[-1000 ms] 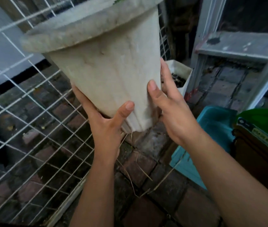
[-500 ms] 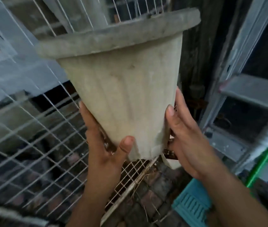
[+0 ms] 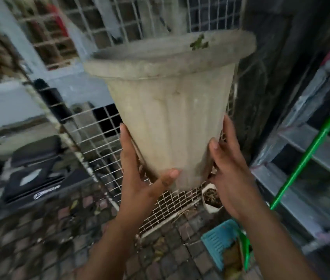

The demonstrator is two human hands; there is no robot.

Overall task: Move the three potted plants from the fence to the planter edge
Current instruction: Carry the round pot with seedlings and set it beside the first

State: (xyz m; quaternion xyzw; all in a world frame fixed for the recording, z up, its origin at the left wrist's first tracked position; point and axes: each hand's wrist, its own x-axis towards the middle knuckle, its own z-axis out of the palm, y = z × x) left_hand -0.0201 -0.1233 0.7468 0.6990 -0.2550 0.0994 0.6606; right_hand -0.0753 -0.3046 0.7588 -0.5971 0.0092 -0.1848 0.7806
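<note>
A tall, pale tapered pot (image 3: 172, 118) with a wide rim is held up in the air in front of the white wire fence (image 3: 103, 142). A small green sprig (image 3: 198, 43) shows at its rim. My left hand (image 3: 139, 174) grips the pot's narrow base from the left, thumb across the front. My right hand (image 3: 228, 168) presses the base from the right. A small white pot (image 3: 210, 197) with soil stands on the paving at the fence's foot, partly hidden behind my right hand.
A brick-paved floor (image 3: 172, 257) lies below. A teal plastic crate (image 3: 218, 243) sits at lower right beside a green broom handle (image 3: 309, 156). Grey metal shelving (image 3: 313, 158) stands to the right. Dark cases (image 3: 34, 178) lie behind the fence at left.
Both hands have kept hold of the pot while my view swung up and left; the pot now sits more upright and its rim top and sprig show.
</note>
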